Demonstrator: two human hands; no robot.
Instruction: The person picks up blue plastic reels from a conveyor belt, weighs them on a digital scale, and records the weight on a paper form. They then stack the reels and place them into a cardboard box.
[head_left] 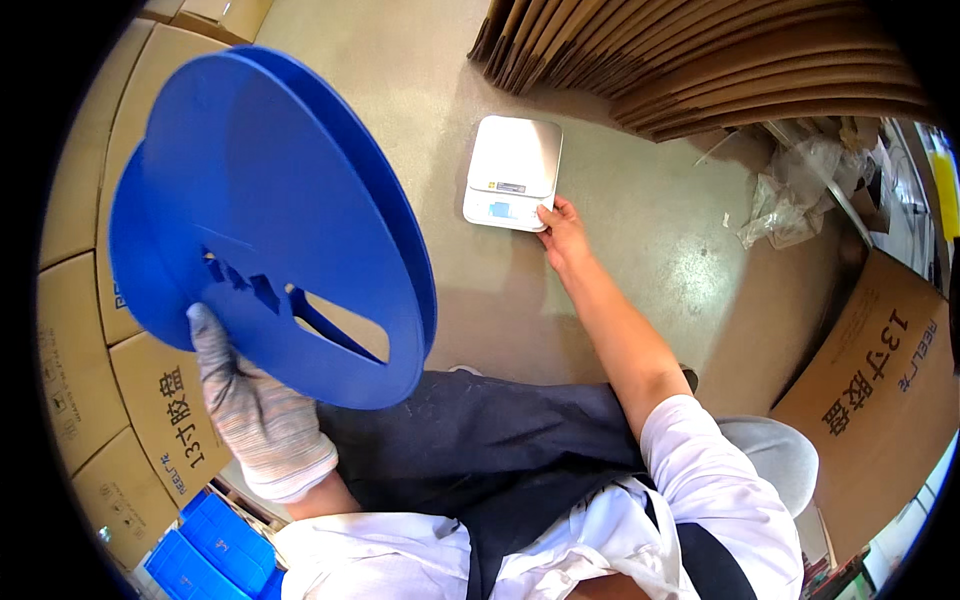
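Observation:
My left hand [258, 420], in a striped grey knit glove, holds up large blue plastic reels [280, 190] at the left. Their round flanges are tilted, and the near one has a long slot and small cut-outs by its hub. The gloved thumb lies against the blue plastic; the other fingers are mostly hidden behind it. Farther off, a white digital scale [515, 158] lies on the floor with nothing on its plate. My bare right hand [566, 236] grips the scale's near right corner, thumb on top beside the small display.
Closed cardboard boxes [72, 340] are stacked along the left. Blue plastic bins [215, 540] stand at the lower left. Many folded cartons [700, 60] stand packed at the far right. Crumpled clear plastic [790, 195] and a large cardboard sheet [875, 390] are on the right.

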